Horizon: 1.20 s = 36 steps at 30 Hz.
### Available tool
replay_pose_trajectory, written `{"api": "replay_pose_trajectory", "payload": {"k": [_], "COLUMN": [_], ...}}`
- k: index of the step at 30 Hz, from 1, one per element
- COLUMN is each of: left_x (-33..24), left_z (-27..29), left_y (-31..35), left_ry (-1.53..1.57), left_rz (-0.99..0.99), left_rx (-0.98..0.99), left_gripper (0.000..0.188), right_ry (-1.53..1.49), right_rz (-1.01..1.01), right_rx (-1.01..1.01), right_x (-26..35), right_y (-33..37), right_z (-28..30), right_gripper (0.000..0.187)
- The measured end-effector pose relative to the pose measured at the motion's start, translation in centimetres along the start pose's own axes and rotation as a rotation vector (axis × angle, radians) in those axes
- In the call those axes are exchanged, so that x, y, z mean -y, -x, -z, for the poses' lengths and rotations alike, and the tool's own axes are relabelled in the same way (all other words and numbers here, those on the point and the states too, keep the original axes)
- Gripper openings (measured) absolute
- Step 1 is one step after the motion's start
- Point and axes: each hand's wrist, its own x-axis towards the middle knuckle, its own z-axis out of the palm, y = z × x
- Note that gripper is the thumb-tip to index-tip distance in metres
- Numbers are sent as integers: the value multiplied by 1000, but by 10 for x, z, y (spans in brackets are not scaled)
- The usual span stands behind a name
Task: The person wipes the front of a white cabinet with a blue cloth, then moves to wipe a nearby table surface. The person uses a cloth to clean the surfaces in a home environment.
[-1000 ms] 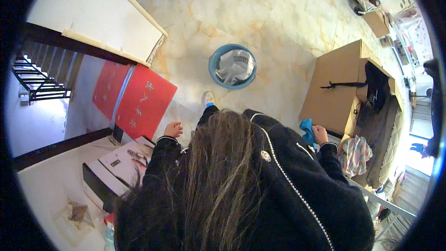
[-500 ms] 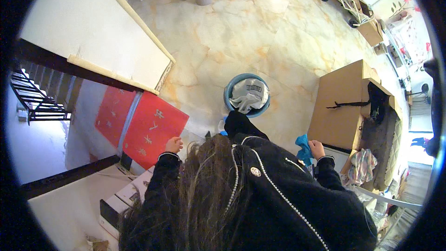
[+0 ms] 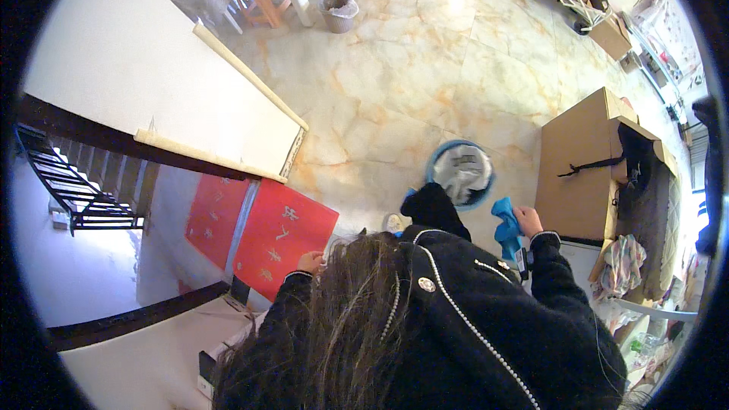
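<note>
My right hand [image 3: 529,221] is closed on a crumpled blue cloth [image 3: 504,224], which hangs down beside my dark top. A small dark object with a pale patch [image 3: 522,263] shows just below the cloth; I cannot make out what it is. Ahead of me on the floor stands a round blue tub [image 3: 430,165] with a crumpled white plastic bag [image 3: 465,171] in it. My left hand [image 3: 310,261] hangs low on the left, near a red mat [image 3: 282,231]. Long hair partly covers its fingers, so their pose is unclear.
A large cardboard box [image 3: 575,171] stands at right, with a black item [image 3: 636,158] over its open side. Striped fabric [image 3: 623,264] lies by it. At left are a white partition [image 3: 152,53] and a black stair railing [image 3: 83,190]. A wastebasket [image 3: 339,17] and stool [image 3: 260,0] stand far off.
The view has shifted, so the tub and box appear farther right. My right hand still holds the blue cloth, now more spread out. My left hand has moved in closer behind the hair.
</note>
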Motion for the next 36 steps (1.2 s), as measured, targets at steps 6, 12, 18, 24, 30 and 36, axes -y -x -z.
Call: {"api": "replay_pose_trajectory", "payload": {"k": [6, 12, 18, 24, 30, 36], "left_x": [-8, -112, -231, -299, -317, -287], "left_z": [26, 4, -57, -95, -113, -119], "left_y": [-12, -20, -30, -36, -27, -54], "left_ry": [-644, -934, -700, -445, -648, -560], "left_rz": [-338, -343, -566, -401, -356, -371], "left_rx": [-77, -20, 9, 29, -7, 57], "left_gripper": [28, 30, 34, 37, 37, 37], "right_ry": [-134, -102, -129, -186, -206, -159], "right_rz": [63, 3, -123, -27, 79, 60], "right_rx": [-32, -136, -132, -145, -64, -101], "right_x": [32, -23, -95, -97, -71, -59], "right_y": [-5, 29, -6, -107, -171, -216], "right_z": [-7, 4, 38, 65, 114, 140], "right_gripper": [34, 36, 35, 35, 37, 35]}}
